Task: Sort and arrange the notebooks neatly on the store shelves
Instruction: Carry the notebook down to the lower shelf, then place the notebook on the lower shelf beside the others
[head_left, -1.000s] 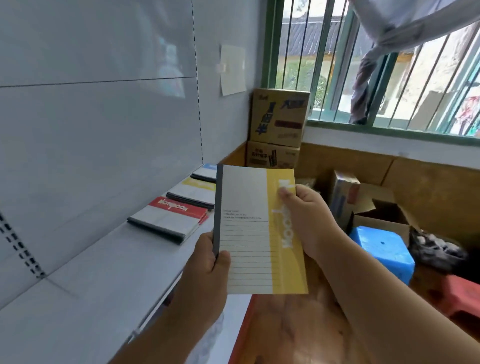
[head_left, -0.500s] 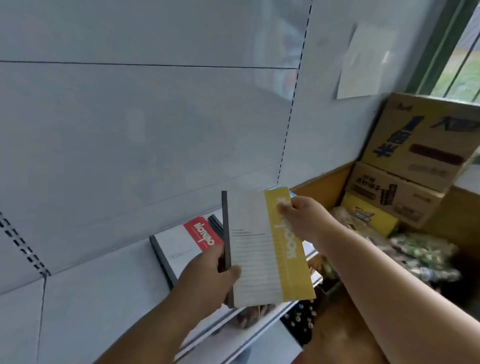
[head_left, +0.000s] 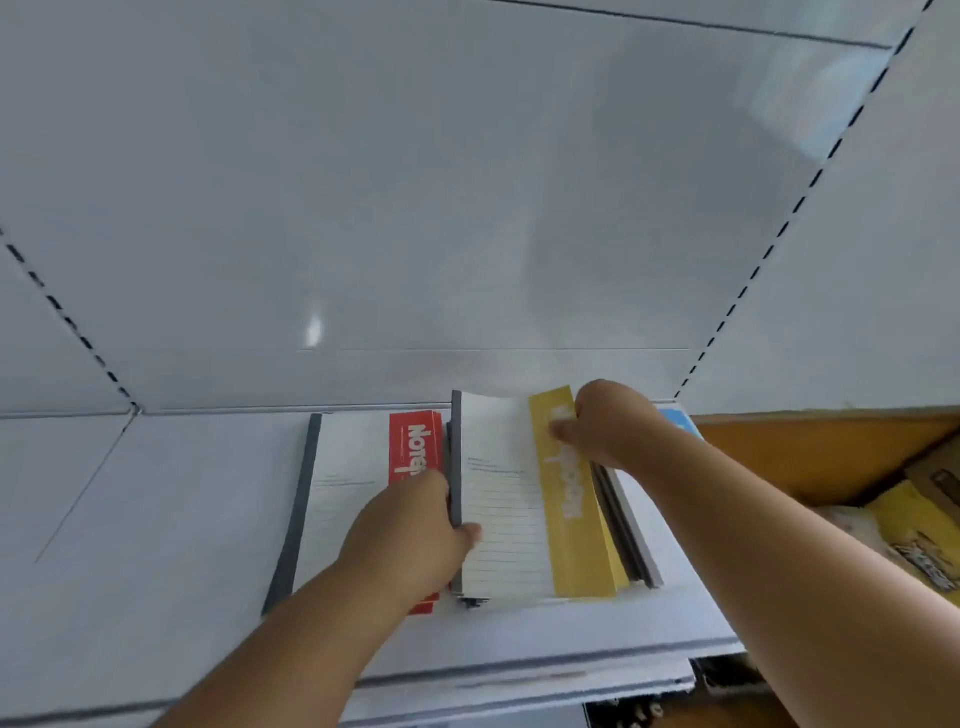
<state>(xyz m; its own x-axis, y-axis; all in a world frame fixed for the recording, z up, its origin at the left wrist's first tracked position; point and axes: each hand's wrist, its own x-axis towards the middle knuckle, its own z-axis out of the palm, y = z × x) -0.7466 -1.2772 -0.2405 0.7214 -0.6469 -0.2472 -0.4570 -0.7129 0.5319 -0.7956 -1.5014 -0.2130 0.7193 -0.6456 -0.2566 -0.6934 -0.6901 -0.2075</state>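
Yellow notebook (head_left: 524, 499) lowered, both hands gripping.

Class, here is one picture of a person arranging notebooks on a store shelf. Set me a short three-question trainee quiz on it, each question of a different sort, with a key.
1. True or false: the yellow-banded notebook lies to the right of the red-banded notebook in the picture.
2. Multiple choice: which hand holds the yellow-banded notebook's dark spine edge? A. left hand B. right hand C. neither
3. Fill in: the right hand pinches the notebook at its ____ band.

Key
1. True. Both are over the white shelf, the yellow one on top of a stack.
2. A. The left hand grips the spine side.
3. Yellow, near the far end of the cover.
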